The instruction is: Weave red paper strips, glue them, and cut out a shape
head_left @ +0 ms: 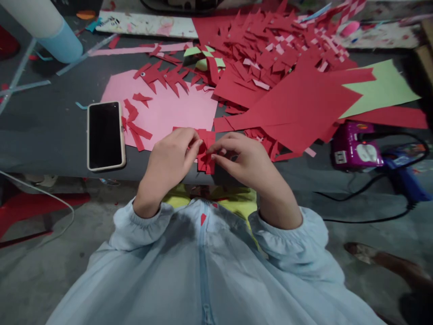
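Note:
Both hands meet over a small piece of folded red paper (206, 161) close to the table's front edge. My left hand (176, 153) pinches it from the left, thumb against the fingertips. From the right, my right hand (245, 158) has thumb and index finger brought together at the paper's edge. Where the fingertips touch the paper, the finer folds are hidden. Beneath and behind lies a pink paper sheet (169, 106), bearing cut red paper shapes (162, 76), one with a stick-on eye, and red paper strips (133, 119).
A phone (104, 135) lies left of my hands. Large red paper sheets (297, 104), a green sheet (385, 88) and a heap of red scraps (270, 45) spread behind. At right are a purple box (355, 146) and a blue glue gun (406, 174) with a black cable.

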`<state>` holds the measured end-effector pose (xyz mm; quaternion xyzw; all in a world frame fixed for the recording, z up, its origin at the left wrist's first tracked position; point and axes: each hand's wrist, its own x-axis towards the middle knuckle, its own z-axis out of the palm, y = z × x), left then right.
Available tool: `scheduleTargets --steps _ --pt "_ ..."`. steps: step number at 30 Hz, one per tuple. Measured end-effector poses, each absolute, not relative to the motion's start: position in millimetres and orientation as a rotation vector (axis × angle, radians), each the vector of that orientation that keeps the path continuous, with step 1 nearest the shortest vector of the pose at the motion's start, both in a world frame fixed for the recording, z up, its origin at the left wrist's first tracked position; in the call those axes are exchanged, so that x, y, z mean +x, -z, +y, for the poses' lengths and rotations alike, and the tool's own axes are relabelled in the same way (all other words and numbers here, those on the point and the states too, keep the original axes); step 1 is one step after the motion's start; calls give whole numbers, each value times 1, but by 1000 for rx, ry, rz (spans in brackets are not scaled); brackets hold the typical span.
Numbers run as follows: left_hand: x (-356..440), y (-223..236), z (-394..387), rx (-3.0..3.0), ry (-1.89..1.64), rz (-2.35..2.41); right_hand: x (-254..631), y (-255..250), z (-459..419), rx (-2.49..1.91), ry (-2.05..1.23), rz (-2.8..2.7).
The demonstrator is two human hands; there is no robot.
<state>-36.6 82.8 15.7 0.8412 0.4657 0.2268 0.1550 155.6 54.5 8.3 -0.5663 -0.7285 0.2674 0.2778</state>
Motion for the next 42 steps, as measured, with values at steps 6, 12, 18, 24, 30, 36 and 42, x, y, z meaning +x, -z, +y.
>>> scheduleTargets --steps 6,12,18,24,30,36,42 --pt "-28 -28 95 2449 -648 1317 151 -7 50 -1566 -823 -1899" --pt "-36 -38 90 2451 -570 1080 154 -3 42 -1538 -866 -1834" --pt "-63 -20 65 2499 -538 1429 154 8 38 -1460 -899 -1697" --pt "-60 10 27 2578 -739 1639 149 11 35 -1627 -752 -1644" --pt "-51 17 9 2599 -671 1656 141 7 29 -1681 -707 -1638" --pt "-46 15 4 2640 -585 1529 136 9 26 -1621 -737 -1648" --pt "-43 12 4 2639 -592 1461 136 8 26 -1605 -663 -1788"
